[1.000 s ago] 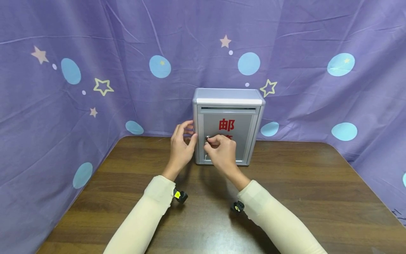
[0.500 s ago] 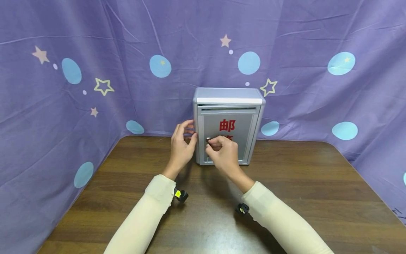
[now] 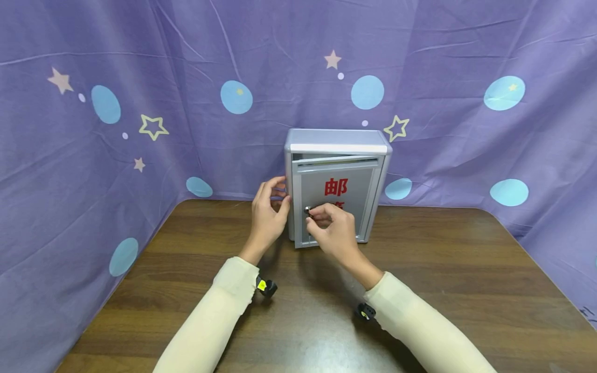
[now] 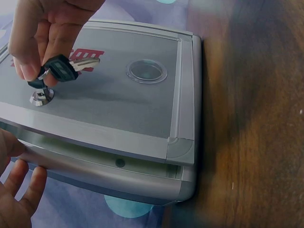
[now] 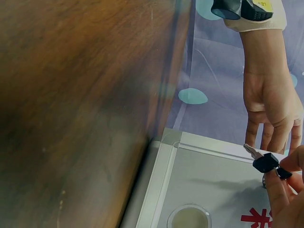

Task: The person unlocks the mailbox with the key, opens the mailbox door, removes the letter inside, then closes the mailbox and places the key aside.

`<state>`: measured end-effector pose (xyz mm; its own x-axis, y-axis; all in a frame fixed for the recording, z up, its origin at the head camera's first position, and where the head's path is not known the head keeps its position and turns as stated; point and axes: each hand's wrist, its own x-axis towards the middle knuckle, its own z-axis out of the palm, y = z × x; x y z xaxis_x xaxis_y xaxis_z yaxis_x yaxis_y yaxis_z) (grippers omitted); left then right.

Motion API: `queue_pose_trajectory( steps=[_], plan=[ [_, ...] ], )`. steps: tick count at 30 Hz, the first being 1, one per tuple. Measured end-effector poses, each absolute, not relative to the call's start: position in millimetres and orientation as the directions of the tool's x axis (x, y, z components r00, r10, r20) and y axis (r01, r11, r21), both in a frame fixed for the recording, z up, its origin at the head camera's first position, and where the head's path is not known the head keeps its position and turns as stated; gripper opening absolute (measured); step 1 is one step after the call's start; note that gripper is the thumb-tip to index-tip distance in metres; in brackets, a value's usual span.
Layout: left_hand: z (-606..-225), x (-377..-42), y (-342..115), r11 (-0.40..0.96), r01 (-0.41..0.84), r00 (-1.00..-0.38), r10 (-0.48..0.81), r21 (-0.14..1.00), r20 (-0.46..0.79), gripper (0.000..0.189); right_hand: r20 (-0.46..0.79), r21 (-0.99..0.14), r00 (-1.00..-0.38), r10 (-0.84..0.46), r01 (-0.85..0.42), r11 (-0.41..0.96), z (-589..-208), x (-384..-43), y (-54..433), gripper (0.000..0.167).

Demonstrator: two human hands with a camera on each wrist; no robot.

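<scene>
A silver-grey metal mailbox (image 3: 336,137) with red lettering stands upright at the back of the table. Its door (image 3: 364,181) is ajar along the left edge. My right hand (image 3: 337,230) pinches a black-headed key (image 4: 36,83) in the door's lock (image 4: 42,97). A second key (image 4: 64,68) with a black head hangs from the same ring, its blade sticking out. My left hand (image 3: 269,218) rests against the mailbox's left side, with the fingers loosely bent. In the left wrist view, a gap shows between door and body beside these fingers.
The wooden table (image 3: 186,290) extends around the mailbox on both sides and in front. A purple curtain (image 3: 280,41) with stars and blue dots hangs right behind. The door has a round clear window (image 4: 147,71) low down.
The door has swung outward on its left side, from closed to ajar. My right hand has moved slightly right and toward me with the key. My left hand has stayed in place.
</scene>
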<state>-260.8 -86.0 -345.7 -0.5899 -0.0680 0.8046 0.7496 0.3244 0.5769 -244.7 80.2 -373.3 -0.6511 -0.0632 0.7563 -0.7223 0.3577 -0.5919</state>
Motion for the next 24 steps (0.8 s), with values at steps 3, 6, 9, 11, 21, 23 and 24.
queue_pose_trajectory(
  steps=[3, 6, 9, 11, 21, 23, 24],
  plan=[
    [-356.9, -273.0, -89.2, 0.328, 0.745, -0.596, -0.064, 0.581, 0.800, 0.045, 0.768, -0.574, -0.635, -0.082, -0.739, 0.353, -374.3, -242.5, 83.5, 0.009],
    [-367.4, -285.5, -92.1, 0.323, 0.745, -0.597, -0.066, 0.583, 0.800, 0.046, 0.780, -0.555, -0.617, -0.101, -0.758, 0.342, -375.1, -240.1, 86.5, 0.010],
    [-369.9, -289.4, -93.2, 0.319, 0.749, -0.592, -0.071, 0.581, 0.802, 0.047, 0.787, -0.542, -0.606, -0.119, -0.770, 0.337, -374.8, -238.0, 88.8, 0.010],
    [-369.2, -288.8, -93.9, 0.318, 0.749, -0.593, -0.070, 0.581, 0.802, 0.046, 0.788, -0.539, -0.602, -0.127, -0.775, 0.330, -374.3, -236.8, 90.0, 0.010],
    [-371.4, -289.3, -95.7, 0.309, 0.746, -0.604, -0.062, 0.590, 0.795, 0.044, 0.791, -0.547, -0.596, -0.137, -0.790, 0.278, -376.9, -233.7, 96.0, 0.016],
    [-371.2, -289.3, -95.0, 0.309, 0.746, -0.602, -0.066, 0.590, 0.796, 0.044, 0.792, -0.547, -0.595, -0.138, -0.792, 0.271, -376.8, -232.9, 96.7, 0.017],
    [-371.1, -289.2, -94.9, 0.308, 0.746, -0.601, -0.068, 0.590, 0.796, 0.044, 0.792, -0.548, -0.595, -0.140, -0.792, 0.269, -376.3, -232.4, 97.0, 0.017]
  ],
)
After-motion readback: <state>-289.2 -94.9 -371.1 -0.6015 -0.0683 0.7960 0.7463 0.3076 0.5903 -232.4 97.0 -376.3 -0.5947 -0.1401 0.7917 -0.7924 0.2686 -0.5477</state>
